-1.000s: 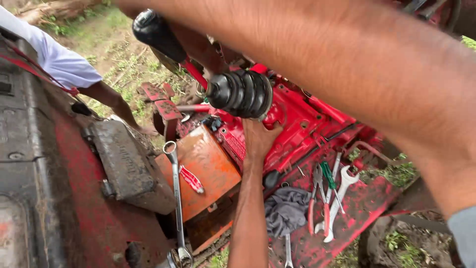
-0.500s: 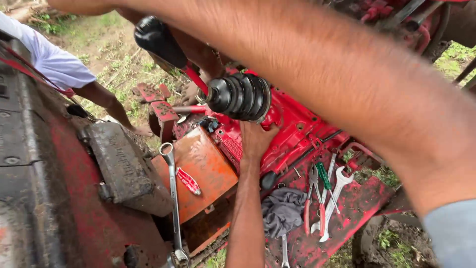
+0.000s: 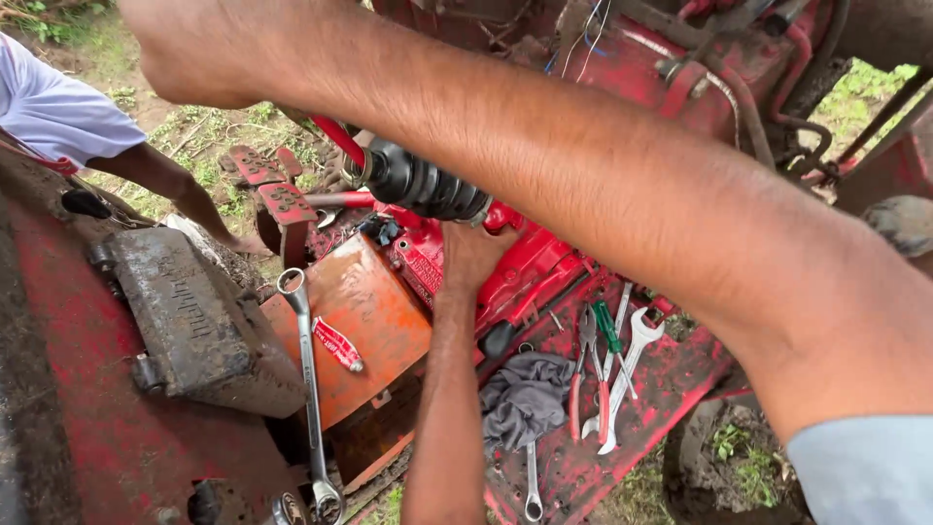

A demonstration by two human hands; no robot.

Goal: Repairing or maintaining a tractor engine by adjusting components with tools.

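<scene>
Far left, a co-worker's arm (image 3: pixel 165 180) reaches in past the foot pedals (image 3: pixel 267 185), and a long ring spanner (image 3: pixel 306 389) lies across the orange panel (image 3: pixel 379 301). Centre, the left hand (image 3: pixel 471 255) presses up under the black ribbed rubber boot (image 3: pixel 423 185); how tightly it grips I cannot tell. The right hand (image 3: pixel 190 68) crosses far left, its fingers hidden, while pliers (image 3: pixel 583 374) and an open-end spanner (image 3: pixel 627 374) lie right.

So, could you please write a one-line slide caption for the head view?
Left hand under a black ribbed boot on a red machine, spanners and pliers lying nearby.
</scene>
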